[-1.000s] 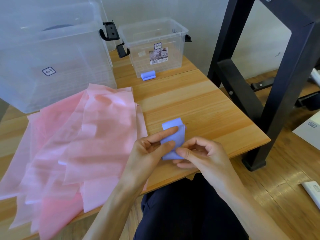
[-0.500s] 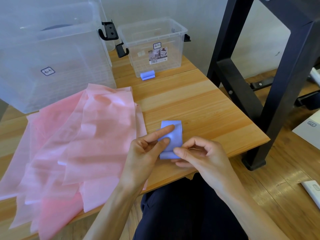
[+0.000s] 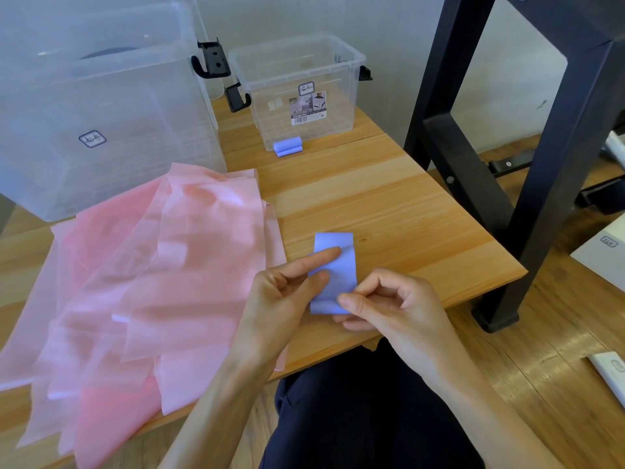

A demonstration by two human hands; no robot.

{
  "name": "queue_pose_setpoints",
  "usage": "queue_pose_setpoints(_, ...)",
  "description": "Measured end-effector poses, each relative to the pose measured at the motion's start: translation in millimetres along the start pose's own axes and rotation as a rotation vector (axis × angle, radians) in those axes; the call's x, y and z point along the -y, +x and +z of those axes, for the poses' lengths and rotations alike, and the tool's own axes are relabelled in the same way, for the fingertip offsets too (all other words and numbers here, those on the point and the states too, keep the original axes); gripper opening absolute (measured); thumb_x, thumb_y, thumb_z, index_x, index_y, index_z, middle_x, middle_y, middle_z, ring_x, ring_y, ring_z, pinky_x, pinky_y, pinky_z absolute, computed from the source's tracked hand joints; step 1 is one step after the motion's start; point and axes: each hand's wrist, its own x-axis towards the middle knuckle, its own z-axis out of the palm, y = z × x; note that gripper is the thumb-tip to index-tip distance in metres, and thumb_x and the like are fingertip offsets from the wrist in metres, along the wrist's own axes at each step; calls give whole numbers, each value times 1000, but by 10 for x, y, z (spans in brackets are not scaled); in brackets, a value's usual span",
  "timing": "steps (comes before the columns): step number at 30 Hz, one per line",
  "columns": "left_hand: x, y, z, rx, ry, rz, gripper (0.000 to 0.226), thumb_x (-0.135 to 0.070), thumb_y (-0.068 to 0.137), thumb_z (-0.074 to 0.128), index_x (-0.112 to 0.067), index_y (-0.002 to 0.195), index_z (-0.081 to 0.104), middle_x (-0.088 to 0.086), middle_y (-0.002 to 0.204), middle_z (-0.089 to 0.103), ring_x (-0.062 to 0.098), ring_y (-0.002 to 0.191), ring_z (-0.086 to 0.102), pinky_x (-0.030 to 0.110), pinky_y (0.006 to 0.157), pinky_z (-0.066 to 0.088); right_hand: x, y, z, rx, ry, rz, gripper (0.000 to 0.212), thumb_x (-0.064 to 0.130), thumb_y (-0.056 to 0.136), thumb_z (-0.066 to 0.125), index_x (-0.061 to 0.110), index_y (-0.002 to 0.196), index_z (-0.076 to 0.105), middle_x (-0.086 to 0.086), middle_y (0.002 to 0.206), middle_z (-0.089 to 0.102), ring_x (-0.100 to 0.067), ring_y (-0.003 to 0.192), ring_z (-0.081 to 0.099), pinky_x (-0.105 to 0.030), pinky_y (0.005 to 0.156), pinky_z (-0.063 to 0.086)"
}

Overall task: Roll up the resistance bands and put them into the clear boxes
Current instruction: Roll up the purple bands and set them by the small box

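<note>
— That blue resistance band point(image 3: 334, 275) looks thin, floppy and springy; I'd pinch the rolled near end.
— It's flat on the bench point(image 3: 389, 211). Left hand point(image 3: 284, 299) presses it with forefinger and thumb; right hand point(image 3: 389, 309) pinches the near edge, its fingers curled.
— One roll point(image 3: 288, 146) by the small clear box point(image 3: 297, 86).

Left hand point(image 3: 287, 292) lies with forefinger straight and thumb pressing down; right hand point(image 3: 389, 306) pinches, its fingers point(image 3: 351, 301) curled.
</note>
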Motion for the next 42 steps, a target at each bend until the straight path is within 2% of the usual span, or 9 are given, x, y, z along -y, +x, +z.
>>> queue_pose_setpoints(6, -26, -38, -65, 192, -12, 36, 47, 7, 83, 68, -24, 120, 69, -1, 109, 74, 8, 107, 67, 19, 88, 53, 33, 16, 6, -61, 75, 32, 18, 2, 83, 73, 0, 84, 55, -12, 74, 71, -32, 64, 73, -31, 59, 61)
queue_pose_setpoints(9, -47, -52, -74, 272, -6, 35, 53, 18, 86, 58, -15, 128, 59, -10, 112, 73, 4, 107, 67, 15, 84, 51, 33, 15, -12, -64, 64, -3, 19, 10, 82, 74, -1, 82, 58, -7, 72, 71, -31, 61, 72, -30, 56, 60)
queue_pose_setpoints(15, -18, -7, -115, 247, -56, 3, 52, -5, 83, 65, -20, 132, 61, 6, 126, 68, 24, 125, 59, 43, 109, 44, -21, -10, -7, -21, 94, -51, 14, 6, 79, 73, -1, 89, 65, -19, 83, 70, -30, 71, 74, -29, 64, 60)
queue_pose_setpoints(19, 18, -12, -73, 217, -88, -18, 40, -21, 89, 62, -30, 127, 66, 22, 119, 65, 32, 119, 60, 57, 111, 37, 11, 17, -42, -11, 54, -23, 23, 19, 79, 72, -3, 84, 66, -16, 73, 70, -30, 65, 73, -32, 59, 61)
queue_pose_setpoints(25, -8, -46, 21, 174, -39, 24, 33, -10, 98, 53, -23, 126, 65, 9, 109, 75, 21, 112, 67, 36, 104, 49, 2, 9, -22, -79, 121, -62, 20, 11, 80, 73, -3, 89, 61, -3, 77, 71, -29, 74, 74, -29, 65, 61)
queue_pose_setpoints(29, -4, -39, 46, 115, -86, 10, 29, -10, 99, 50, -20, 120, 67, 5, 106, 76, 19, 110, 68, 29, 95, 54, 8, -1, 3, -70, 102, -109, 26, 15, 72, 75, -2, 87, 63, -6, 81, 72, -24, 78, 75, -28, 66, 60)
queue_pose_setpoints(34, 10, -72, 56, 122, -105, -7, 31, -24, 87, 66, -22, 118, 72, 10, 107, 75, 26, 110, 68, 40, 103, 49, 42, 41, -51, -62, 54, -71, 30, 20, 74, 75, -5, 83, 63, -11, 71, 71, -29, 64, 73, -32, 58, 61)
queue_pose_setpoints(39, 2, -66, 74, 106, -176, -20, 35, -20, 83, 62, -17, 117, 69, 11, 105, 75, 25, 102, 71, 29, 91, 56, 0, 11, -28, -30, 80, -117, 22, 10, 76, 75, 3, 95, 65, -12, 90, 73, -26, 82, 75, -28, 69, 60)
queue_pose_setpoints(42, 17, -45, 58, 100, -197, -33, 31, -20, 88, 68, -18, 119, 71, 12, 112, 73, 27, 112, 68, 39, 99, 52, -4, 19, -35, -38, 92, -100, 18, 12, 77, 73, 1, 89, 66, -9, 81, 73, -28, 73, 75, -30, 65, 61)
